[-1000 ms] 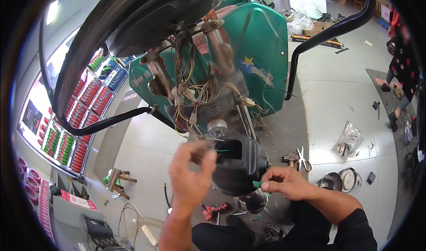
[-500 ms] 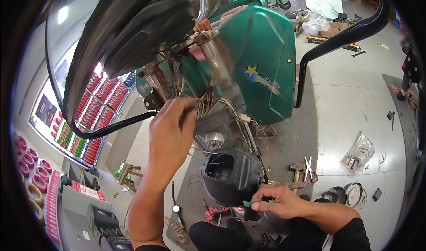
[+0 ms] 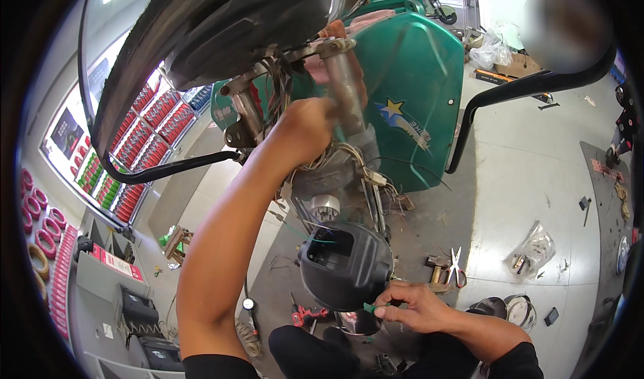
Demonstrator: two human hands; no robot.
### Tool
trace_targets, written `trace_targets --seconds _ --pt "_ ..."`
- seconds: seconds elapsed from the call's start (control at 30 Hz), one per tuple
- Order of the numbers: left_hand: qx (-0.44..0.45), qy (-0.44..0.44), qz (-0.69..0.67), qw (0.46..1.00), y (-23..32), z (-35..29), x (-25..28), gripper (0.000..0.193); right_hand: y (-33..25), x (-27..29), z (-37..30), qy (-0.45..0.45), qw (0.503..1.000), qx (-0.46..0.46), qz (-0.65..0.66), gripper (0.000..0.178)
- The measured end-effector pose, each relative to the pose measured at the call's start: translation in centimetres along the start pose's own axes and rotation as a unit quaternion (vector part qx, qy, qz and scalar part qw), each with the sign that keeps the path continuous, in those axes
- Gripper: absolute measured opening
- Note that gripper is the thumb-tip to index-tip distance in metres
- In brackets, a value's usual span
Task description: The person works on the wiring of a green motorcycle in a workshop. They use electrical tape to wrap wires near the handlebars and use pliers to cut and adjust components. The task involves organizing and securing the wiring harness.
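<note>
My left hand [image 3: 307, 129] reaches in among the wires in front of the metal fork tubes of a green electric trike. Its fingers are blurred and partly hidden, so I cannot tell what they touch. Loose wires [image 3: 349, 152] with a white connector [image 3: 377, 178] hang beside it. Lower down, my right hand [image 3: 414, 308] is closed, pinching a small green strip [image 3: 369, 308] between thumb and fingers. That hand is at the lower right edge of a black rounded lamp housing [image 3: 355, 272], whose opening faces up. Thin wires lie over the opening.
A green front panel [image 3: 419, 84] rises behind the fork, with a black bar [image 3: 496, 97] at its right. Scissors [image 3: 456, 268] and a hammer [image 3: 436, 268] lie right of the housing; a red power tool [image 3: 305, 313] is below left. A plastic bag [image 3: 533, 251] rests on the floor.
My left hand has moved up and right, further in among the wires. My right hand still pinches the green strip beside the housing. The view has shifted slightly.
</note>
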State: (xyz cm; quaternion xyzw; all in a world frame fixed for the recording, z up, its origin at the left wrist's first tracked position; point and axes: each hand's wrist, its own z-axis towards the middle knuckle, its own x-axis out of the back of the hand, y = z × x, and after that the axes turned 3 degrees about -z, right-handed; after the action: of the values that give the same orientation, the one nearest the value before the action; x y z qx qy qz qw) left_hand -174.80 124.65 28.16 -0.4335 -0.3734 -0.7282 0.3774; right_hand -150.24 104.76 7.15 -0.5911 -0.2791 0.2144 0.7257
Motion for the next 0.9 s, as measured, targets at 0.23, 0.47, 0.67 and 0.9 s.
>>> trace_targets --seconds 0.23,0.47,0.67,0.9 --pt "0.073 -0.121 0.071 0.987 1.4 2.8 0.4 0.027 0.1 0.0 0.6 0.000 0.999 0.027 -0.022 0.022" --pt "0.071 -0.119 0.093 0.986 -0.5 2.9 -0.3 0.026 0.0 -0.3 0.6 -0.002 0.999 0.032 -0.018 0.021" --pt "0.102 -0.139 0.042 0.984 -0.6 3.5 0.3 0.028 -0.6 -0.1 0.5 -0.004 1.000 0.008 -0.014 0.020" --pt "0.137 -0.208 -0.003 0.968 -0.8 3.5 1.9 0.030 0.1 0.1 0.3 0.003 0.999 0.035 -0.025 0.020"
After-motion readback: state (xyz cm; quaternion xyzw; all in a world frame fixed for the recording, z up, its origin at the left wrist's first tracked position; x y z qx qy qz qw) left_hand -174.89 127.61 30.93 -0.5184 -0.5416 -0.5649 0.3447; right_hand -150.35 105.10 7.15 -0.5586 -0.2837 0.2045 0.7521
